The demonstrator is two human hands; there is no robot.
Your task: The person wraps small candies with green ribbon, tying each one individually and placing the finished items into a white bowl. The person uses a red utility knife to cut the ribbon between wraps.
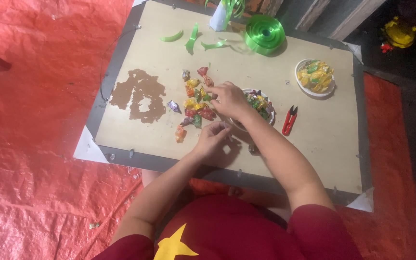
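- Head view: the right hand (pixel 229 98) reaches across the middle of the board (pixel 323 144), fingers stretched toward the loose pile of wrapped candies (pixel 196 103). The pile lies just beyond its fingertips, toward the board's left edge, and the nearest pieces touch or almost touch them. I cannot tell whether it has pinched one yet.
- The left hand (pixel 213 137) sits nearer the board's front edge, just below the pile, fingers curled together as if pinching something small; what it holds is too small to tell.
- The right hand is the nearer one to the pile. The pile's long axis runs from the far side toward the front edge.
- Counts: roughly a dozen loose candies; two white bowls, the one (pixel 261 106) under the right wrist holding mixed wrappers, the other (pixel 315 77) near the right edge holding yellow ones.
- One red snipper (pixel 290 120) lies between the bowls.
- One roll of green ribbon (pixel 264 32) sits at the far edge, with three cut green strips (pixel 191 38) beside it.
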